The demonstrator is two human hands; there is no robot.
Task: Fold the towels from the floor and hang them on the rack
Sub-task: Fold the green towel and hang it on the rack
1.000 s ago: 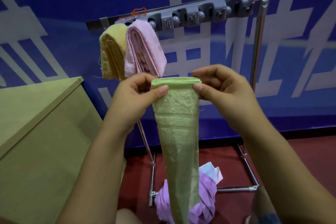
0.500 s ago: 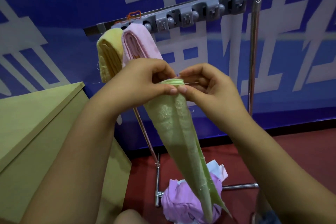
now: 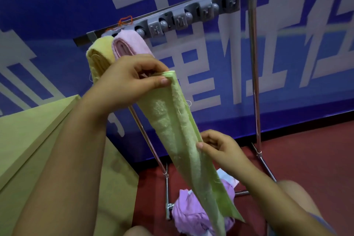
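Note:
A green towel [image 3: 173, 130], folded into a long narrow strip, hangs slanting down to the right in front of me. My left hand [image 3: 130, 80] pinches its top end. Lower down, my right hand [image 3: 220, 146] grips the strip's right edge about halfway along. Behind stands the metal rack [image 3: 253, 59], its top bar fitted with grey clips [image 3: 193, 15]. A folded yellow towel [image 3: 99, 57] and a folded pink towel [image 3: 130, 44] hang at the bar's left end. A purple towel [image 3: 188, 210] lies crumpled on the red floor by the rack's foot, a white cloth [image 3: 227, 177] partly hidden behind it.
A tan wooden cabinet [image 3: 28, 140] stands close on the left. A blue wall banner [image 3: 191, 63] with white characters runs behind the rack. My knees [image 3: 298, 197] show at the bottom edge. Red floor [image 3: 316, 159] stretches to the right.
My right hand let go of the towel's top and slid down the strip to its middle. My left hand alone keeps the top end. The view has swung slightly.

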